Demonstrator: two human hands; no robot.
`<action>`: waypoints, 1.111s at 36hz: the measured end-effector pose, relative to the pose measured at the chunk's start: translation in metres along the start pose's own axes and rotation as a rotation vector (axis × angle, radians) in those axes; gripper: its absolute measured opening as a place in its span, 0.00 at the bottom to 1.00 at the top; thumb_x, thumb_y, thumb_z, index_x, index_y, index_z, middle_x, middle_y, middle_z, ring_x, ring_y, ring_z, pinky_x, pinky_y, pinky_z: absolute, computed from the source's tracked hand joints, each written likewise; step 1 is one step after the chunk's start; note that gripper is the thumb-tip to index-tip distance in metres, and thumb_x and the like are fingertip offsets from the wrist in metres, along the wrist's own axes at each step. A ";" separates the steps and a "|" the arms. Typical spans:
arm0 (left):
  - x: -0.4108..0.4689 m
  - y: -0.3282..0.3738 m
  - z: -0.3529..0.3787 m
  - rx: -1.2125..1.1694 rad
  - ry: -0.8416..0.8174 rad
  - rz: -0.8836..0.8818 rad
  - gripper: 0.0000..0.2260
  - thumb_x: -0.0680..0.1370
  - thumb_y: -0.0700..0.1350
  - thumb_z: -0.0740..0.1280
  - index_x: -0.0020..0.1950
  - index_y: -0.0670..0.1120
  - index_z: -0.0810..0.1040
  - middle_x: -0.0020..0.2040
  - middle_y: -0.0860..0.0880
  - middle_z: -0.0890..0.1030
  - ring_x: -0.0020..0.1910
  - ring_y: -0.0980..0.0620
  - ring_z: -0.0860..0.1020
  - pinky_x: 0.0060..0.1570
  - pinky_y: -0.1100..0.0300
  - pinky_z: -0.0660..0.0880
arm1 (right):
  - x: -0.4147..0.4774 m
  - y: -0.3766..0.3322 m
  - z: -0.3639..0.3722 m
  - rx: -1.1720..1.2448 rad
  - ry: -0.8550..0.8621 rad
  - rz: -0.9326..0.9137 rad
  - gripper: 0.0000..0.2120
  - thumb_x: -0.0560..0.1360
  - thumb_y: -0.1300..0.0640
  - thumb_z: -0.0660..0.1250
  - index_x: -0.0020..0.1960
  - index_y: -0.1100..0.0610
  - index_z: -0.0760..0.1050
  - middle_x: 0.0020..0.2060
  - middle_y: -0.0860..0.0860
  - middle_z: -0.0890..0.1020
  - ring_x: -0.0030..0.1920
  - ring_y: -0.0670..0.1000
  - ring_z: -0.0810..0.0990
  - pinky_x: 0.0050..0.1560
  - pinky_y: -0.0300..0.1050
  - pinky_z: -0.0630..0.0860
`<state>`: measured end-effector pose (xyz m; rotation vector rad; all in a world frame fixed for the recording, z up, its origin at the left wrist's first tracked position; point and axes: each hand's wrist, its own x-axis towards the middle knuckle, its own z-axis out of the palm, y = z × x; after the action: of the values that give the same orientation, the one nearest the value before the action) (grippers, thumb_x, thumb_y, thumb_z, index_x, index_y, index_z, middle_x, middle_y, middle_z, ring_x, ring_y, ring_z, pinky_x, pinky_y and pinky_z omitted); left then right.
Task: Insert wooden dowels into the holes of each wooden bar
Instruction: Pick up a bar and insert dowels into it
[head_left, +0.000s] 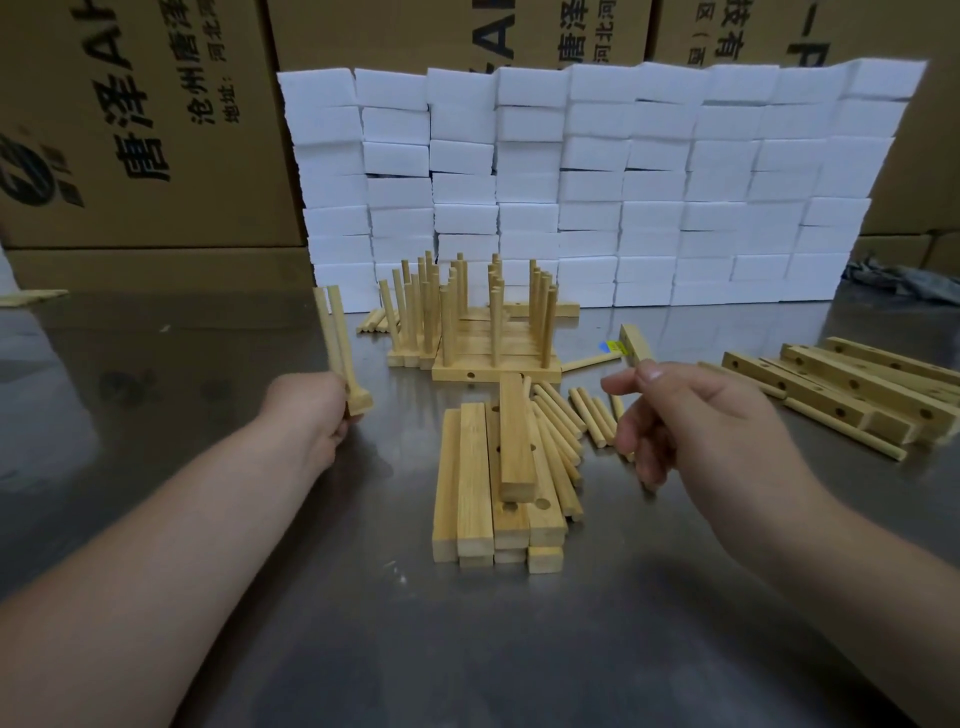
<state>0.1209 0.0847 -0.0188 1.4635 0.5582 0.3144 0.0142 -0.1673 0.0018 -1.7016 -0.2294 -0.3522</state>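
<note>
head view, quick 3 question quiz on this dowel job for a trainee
1. True or false: the left hand grips a bar with two upright dowels in it.
2. Where do the loose dowels nearest the right hand lie? A) left of the bar stack B) right of the bar stack C) on the foam blocks
3. Which tool lies just beyond the right hand?
Key: 1 true; 2 B; 3 the mallet.
</note>
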 end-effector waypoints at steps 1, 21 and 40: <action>0.000 0.000 -0.001 0.007 0.003 0.005 0.11 0.77 0.36 0.57 0.36 0.44 0.72 0.34 0.45 0.73 0.26 0.51 0.70 0.21 0.67 0.58 | 0.000 0.000 0.000 -0.001 -0.001 0.002 0.14 0.79 0.54 0.56 0.42 0.53 0.79 0.25 0.49 0.78 0.23 0.46 0.71 0.25 0.35 0.70; 0.001 0.000 -0.005 0.099 0.163 0.063 0.08 0.72 0.38 0.70 0.49 0.40 0.73 0.39 0.44 0.73 0.41 0.43 0.74 0.47 0.50 0.77 | -0.001 -0.001 0.001 -0.029 -0.015 0.015 0.13 0.79 0.57 0.56 0.43 0.54 0.79 0.24 0.49 0.77 0.23 0.45 0.70 0.24 0.34 0.69; 0.026 -0.018 -0.004 0.604 0.289 0.279 0.19 0.73 0.44 0.67 0.62 0.47 0.68 0.55 0.41 0.78 0.53 0.37 0.77 0.47 0.53 0.73 | 0.003 0.005 0.000 -0.079 -0.001 0.064 0.11 0.78 0.58 0.58 0.43 0.51 0.79 0.24 0.48 0.77 0.23 0.44 0.71 0.26 0.37 0.70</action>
<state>0.1378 0.0997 -0.0411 2.1062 0.7192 0.6217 0.0188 -0.1684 -0.0019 -1.7823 -0.1631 -0.3167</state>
